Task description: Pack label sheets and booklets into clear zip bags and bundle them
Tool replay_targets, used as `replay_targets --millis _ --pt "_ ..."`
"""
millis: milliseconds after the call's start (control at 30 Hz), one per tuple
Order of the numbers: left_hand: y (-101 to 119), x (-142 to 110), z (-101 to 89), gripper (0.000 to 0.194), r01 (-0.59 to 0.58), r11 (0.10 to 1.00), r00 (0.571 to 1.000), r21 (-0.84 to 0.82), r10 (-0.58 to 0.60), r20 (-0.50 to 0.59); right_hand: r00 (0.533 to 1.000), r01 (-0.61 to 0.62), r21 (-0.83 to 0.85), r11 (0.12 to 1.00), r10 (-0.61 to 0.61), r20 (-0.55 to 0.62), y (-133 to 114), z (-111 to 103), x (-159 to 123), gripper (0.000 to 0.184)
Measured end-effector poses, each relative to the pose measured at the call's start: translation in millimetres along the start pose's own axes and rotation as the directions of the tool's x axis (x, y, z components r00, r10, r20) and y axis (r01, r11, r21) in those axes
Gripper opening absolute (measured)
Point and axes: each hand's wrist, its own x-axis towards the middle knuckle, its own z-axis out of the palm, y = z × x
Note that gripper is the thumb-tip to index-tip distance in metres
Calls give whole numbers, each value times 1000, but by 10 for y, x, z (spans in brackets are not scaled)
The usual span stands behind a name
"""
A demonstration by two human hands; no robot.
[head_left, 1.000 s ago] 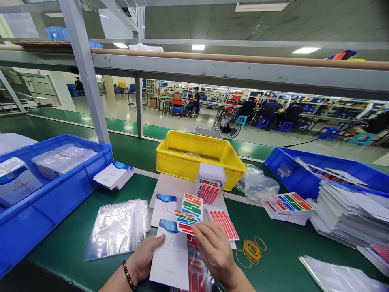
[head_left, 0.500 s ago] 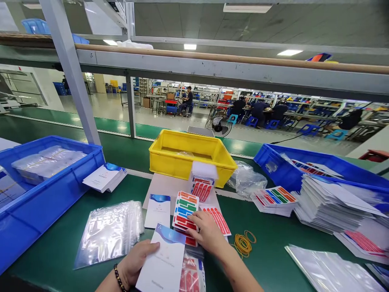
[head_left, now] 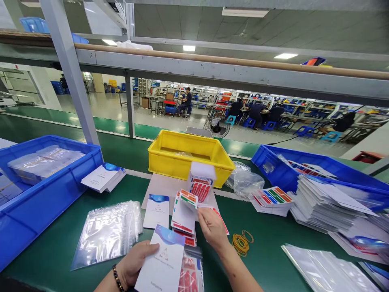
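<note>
Currently the left hand (head_left: 136,261) grips a white booklet (head_left: 162,261) between thumb and fingers, its blue top beyond the thumb. The right hand (head_left: 212,227) has its fingertips closed on the edge of a coloured sticker sheet (head_left: 189,197), which curls above the sheet stack (head_left: 183,220) just left of those fingers. Rubber bands (head_left: 240,244) lie to their right.

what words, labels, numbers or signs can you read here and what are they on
"Instructions": foot of the white-and-blue booklet in the left hand; its middle lines are too blurred.
"5" or "S", unclear which: shelf beam.
Too small to read: any print on the other booklet, the booklet stack and the coloured sheets.
</note>
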Motion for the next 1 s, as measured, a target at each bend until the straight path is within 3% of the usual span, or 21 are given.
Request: replay_targets --millis 100,200,267,333,400,467,533,633,833,1000 --pt "1 -5 7 31 4 1000 1000 -11 -4 -3 964 2 -37 999 -12 -267 -12 -116 -7 24" --pt "10 -8 21 32 8 1000 1000 -16 -8 13 920 60 -130 990 -105 -377 -83 -203 -26 23" --pt "13 -8 22 33 5 1000 1000 -11 -5 24 927 128 -226 966 -198 -320 -148 -183 -47 23" --pt "12 -8 15 34 6 1000 1000 0 -5 30 957 202 -265 943 -248 -153 -197 -109 -69 19" --pt "8 -6 3 34 6 1000 1000 10 -6 21 978 207 -212 955 -202 43 -201 -23 -71 17" --pt "7 -1 -11 33 3 1000 1000 17 -3 10 984 80 -159 984 -53 169 -140 28 -31 17" --pt "9 6 -21 33 13 1000 1000 18 -13 10 965 -139 -177 974 173 195 -22 29 61 20" --pt "13 14 -24 34 22 1000 1000 18 -22 6 890 -371 -240 897 417 185 181 -13 251 29" --pt "13 -1 -6 35 12 1000 1000 24 -11 -4 820 -451 -242 859 505 268 342 -16 449 12" --pt "25 -14 10 34 27 999 1000 23 -27 -11 779 -501 -205 841 541 317 371 0 466 17"
